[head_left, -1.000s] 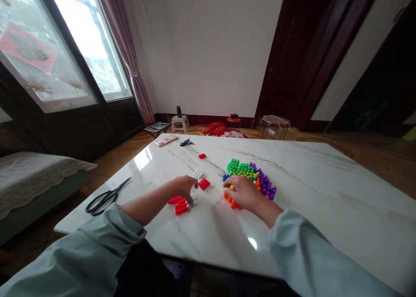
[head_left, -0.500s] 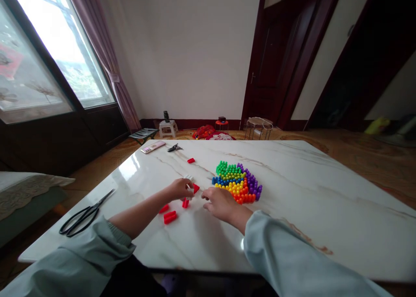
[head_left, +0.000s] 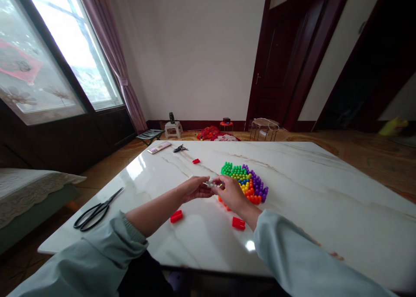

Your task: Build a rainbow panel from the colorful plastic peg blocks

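My left hand and my right hand meet above the white marble table, both pinched on a small white plastic piece held between them. Just beyond my right hand lies a cluster of joined pegs in rainbow colours: green, blue, yellow, orange, purple. Loose red pieces lie on the table: one below my left hand, one below my right wrist, and one farther back.
Black scissors lie near the table's left edge. A pink phone and a small dark tool sit at the far left corner. Stools and a red bag stand on the floor by the back wall.
Both hands have risen off the table and come together on the white piece. The red pieces that were under my left hand now lie apart, one moved to the right.
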A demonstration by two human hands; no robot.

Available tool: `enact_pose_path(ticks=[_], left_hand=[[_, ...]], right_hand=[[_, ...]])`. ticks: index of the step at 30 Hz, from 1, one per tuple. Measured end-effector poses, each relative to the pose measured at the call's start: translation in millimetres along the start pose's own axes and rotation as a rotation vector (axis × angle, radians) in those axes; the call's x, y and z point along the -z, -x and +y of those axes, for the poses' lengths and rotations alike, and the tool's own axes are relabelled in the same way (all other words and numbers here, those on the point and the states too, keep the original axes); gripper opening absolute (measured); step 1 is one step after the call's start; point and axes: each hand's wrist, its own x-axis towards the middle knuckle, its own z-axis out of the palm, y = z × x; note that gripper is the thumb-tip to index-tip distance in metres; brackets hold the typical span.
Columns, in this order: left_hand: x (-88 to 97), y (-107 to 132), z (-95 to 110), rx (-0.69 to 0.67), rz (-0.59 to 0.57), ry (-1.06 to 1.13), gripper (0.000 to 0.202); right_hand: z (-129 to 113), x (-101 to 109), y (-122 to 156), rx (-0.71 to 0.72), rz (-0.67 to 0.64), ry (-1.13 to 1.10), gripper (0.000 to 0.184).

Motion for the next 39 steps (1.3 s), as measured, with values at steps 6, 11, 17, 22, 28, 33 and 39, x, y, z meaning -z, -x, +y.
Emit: enact_pose_path(ticks=[6, 11, 17, 22, 28, 33, 39], left_hand=[[-12.1, 0.9, -3.0, 0.007, -0.011, -0.192, 0.038], [-38.3, 8.5, -22.7, -0.388, -0.147, -0.941, 0.029], [-81.8, 26.5, -67.3, -0.897, -0.653, -1.595, 0.047], [-84.4, 30.3, -84.6, -0.834, -0.636, -1.777, 0.058], [-58.4, 37.3, -72.0, -0.593, -0.559, -1.74, 0.069], [-29.1, 31.7, -53.2, -0.372, -0.402, -1.728, 0.068], [-18.5, 11.4, -34.4, -0.314, -0.144, -1.797, 0.054]], right_hand=[[6.6, 19.9, -4.8, 0.009, 0.063, -0.004, 0.011], [27.6, 60.8, -6.9, -0.105, 0.257, -0.076, 0.018], [47.8, 99.1, 0.0, -0.185, 0.417, -0.141, 0.028], [54.7, 110.0, 6.0, -0.204, 0.446, -0.178, 0.028], [60.7, 119.6, 8.1, -0.206, 0.426, -0.133, 0.029], [61.8, 122.8, 8.7, -0.217, 0.422, -0.135, 0.031], [60.3, 124.2, 9.2, -0.231, 0.428, -0.136, 0.034]])
